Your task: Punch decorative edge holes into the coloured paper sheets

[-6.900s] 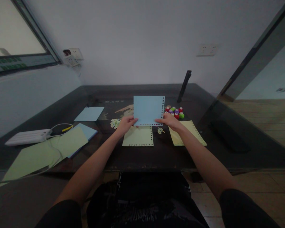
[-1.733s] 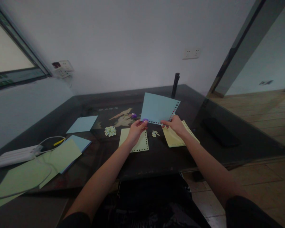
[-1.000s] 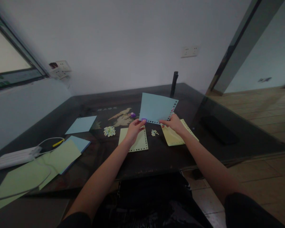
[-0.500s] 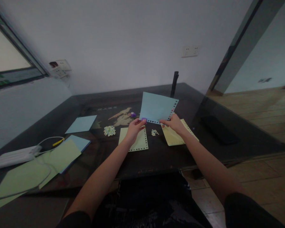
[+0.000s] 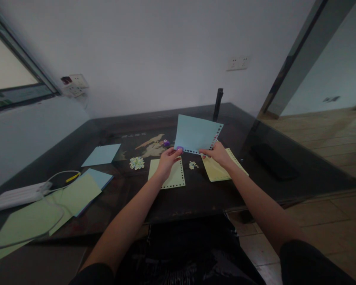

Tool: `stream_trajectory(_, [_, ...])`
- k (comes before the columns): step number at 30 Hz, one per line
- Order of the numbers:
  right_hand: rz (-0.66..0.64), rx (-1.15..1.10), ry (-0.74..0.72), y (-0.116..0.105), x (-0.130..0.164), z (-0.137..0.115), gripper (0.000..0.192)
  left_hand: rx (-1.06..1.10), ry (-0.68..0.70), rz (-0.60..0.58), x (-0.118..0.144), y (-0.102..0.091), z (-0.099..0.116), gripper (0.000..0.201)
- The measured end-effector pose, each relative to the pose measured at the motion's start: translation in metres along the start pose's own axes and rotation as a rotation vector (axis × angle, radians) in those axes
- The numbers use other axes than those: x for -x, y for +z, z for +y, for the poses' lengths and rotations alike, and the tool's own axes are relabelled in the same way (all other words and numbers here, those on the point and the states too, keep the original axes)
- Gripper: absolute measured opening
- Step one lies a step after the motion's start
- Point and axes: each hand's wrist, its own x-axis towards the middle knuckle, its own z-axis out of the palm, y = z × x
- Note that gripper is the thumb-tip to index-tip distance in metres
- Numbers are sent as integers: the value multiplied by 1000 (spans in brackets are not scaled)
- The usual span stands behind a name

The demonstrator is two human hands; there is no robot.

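Note:
A light blue sheet of paper [image 5: 195, 132] is raised above the table, with punched holes along its lower and right edges. My left hand [image 5: 167, 163] is closed around a small purple hole punch [image 5: 179, 149] at the sheet's lower left corner. The sheet's lower right edge is pinched by my right hand [image 5: 219, 155]. Beneath my left hand lies a pale yellow-green sheet [image 5: 175, 176] with holes along two edges. Yellow punched sheets [image 5: 218, 173] lie under my right hand. Between them is a small pile of paper cutouts [image 5: 192, 165].
A larger cutout pile [image 5: 137, 163] and a second purple punch [image 5: 166, 143] rest on the dark table [image 5: 195, 202]. Blue paper [image 5: 102, 154], green sheets [image 5: 77, 194] and a white power strip [image 5: 17, 196] with cables lie left. A black upright object [image 5: 217, 105] stands behind; a dark flat object [image 5: 273, 162] lies right.

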Motion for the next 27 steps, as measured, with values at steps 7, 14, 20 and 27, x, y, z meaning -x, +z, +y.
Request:
stream_trajectory(7, [-9, -31, -6, 1, 0, 1, 22, 4, 15, 2, -1, 0, -1, 27])
stream_trajectory(14, [0, -32, 2, 1, 1, -3, 22, -20, 19, -2, -3, -2, -4, 29])
stream_trajectory(20, [1, -33, -8, 1, 1, -3, 22, -44, 38, 2, -3, -3, -4, 31])
stream_trajectory(27, [-5, -30, -5, 1, 1, -3, 21, -63, 63, 6, -4, -4, -6, 30])
